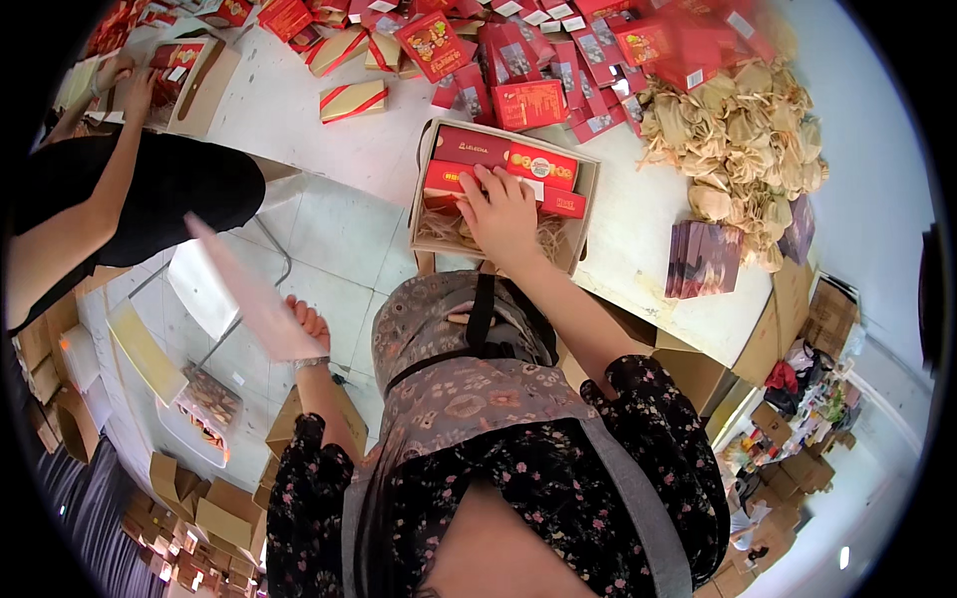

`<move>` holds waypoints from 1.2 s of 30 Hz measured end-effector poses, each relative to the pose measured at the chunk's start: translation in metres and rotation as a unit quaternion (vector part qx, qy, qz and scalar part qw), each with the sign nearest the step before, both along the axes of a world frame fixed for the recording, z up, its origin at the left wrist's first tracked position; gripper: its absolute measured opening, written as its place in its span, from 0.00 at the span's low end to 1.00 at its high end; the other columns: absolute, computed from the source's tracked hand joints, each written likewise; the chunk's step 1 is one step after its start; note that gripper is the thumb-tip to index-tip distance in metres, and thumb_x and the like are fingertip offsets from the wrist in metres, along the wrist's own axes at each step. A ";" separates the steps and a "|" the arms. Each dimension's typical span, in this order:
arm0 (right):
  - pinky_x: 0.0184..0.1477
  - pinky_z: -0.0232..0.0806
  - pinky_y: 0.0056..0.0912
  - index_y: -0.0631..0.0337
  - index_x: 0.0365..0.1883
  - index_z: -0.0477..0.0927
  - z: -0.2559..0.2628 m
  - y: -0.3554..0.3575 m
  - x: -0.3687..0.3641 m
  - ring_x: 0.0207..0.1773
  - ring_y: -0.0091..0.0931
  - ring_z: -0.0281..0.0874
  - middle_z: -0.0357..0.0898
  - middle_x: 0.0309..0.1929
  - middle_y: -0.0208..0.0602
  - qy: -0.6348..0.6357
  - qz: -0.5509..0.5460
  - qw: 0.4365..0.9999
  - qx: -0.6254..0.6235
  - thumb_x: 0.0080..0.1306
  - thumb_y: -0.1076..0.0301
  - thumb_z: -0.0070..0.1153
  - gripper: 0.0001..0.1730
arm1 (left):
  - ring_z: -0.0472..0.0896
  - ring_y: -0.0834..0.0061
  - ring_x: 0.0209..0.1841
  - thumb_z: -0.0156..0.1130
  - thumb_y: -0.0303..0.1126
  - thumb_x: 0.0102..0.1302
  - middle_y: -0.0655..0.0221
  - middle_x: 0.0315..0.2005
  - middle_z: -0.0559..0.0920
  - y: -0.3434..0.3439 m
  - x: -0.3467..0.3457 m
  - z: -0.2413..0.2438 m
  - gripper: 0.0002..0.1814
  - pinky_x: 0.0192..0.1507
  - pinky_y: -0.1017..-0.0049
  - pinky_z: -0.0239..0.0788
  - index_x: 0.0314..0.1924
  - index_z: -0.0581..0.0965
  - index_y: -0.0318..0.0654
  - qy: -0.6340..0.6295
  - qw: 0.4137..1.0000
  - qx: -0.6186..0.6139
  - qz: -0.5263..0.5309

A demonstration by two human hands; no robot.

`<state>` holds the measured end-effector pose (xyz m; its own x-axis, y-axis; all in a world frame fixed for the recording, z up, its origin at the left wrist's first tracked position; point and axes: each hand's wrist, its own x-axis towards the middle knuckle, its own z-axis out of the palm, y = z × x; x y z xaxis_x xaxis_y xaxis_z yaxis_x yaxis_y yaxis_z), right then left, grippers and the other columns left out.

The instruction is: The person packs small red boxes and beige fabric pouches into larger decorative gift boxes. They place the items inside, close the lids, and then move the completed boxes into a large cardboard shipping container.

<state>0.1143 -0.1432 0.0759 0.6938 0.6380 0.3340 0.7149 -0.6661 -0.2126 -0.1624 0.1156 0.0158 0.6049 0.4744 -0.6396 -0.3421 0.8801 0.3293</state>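
Observation:
A cardboard gift box point(591, 196) stands at the table's near edge, with red and maroon packets and shredded paper filler point(448, 228) inside. My right hand point(502, 213) rests over it, fingertips on the red packets; whether it grips one is not clear. Beyond its fingers lies a red packet with round pictures point(543, 166), beside a maroon box point(471, 146). To the left, away from the table, my left hand point(308, 326) holds a flat pale pink sheet point(250, 295), blurred and tilted over the floor.
Red boxes point(529, 103) and gold boxes with red ribbon point(353, 102) lie behind the gift box. Tan cloth pouches point(736, 142) and dark purple packets point(703, 259) are at the right. A co-worker's hands point(127, 86) are at another box at upper left. A white chair point(200, 288) stands left.

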 end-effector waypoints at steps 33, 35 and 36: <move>0.45 0.62 0.40 0.57 0.31 0.81 -0.014 0.023 0.014 0.42 0.34 0.72 0.76 0.32 0.35 0.066 0.002 0.997 -0.027 0.55 0.65 0.59 0.08 | 0.75 0.81 0.22 0.50 0.59 0.68 0.75 0.24 0.76 -0.036 0.050 0.023 0.24 0.21 0.81 0.67 0.40 0.73 0.45 0.248 0.940 0.188 -0.136; 0.43 0.62 0.40 0.58 0.30 0.82 -0.006 0.027 0.014 0.41 0.34 0.71 0.75 0.31 0.35 0.094 -0.026 0.995 0.012 0.56 0.66 0.56 0.07 | 0.77 0.80 0.30 0.49 0.58 0.69 0.74 0.31 0.78 -0.042 0.053 0.032 0.25 0.30 0.81 0.71 0.45 0.74 0.41 0.249 0.940 0.199 -0.126; 0.43 0.62 0.40 0.57 0.30 0.82 -0.007 0.027 0.014 0.41 0.34 0.71 0.75 0.31 0.35 0.096 -0.032 0.995 -0.003 0.56 0.66 0.55 0.07 | 0.77 0.80 0.34 0.49 0.57 0.70 0.73 0.34 0.78 -0.044 0.053 0.035 0.26 0.34 0.80 0.72 0.47 0.74 0.40 0.245 0.940 0.198 -0.135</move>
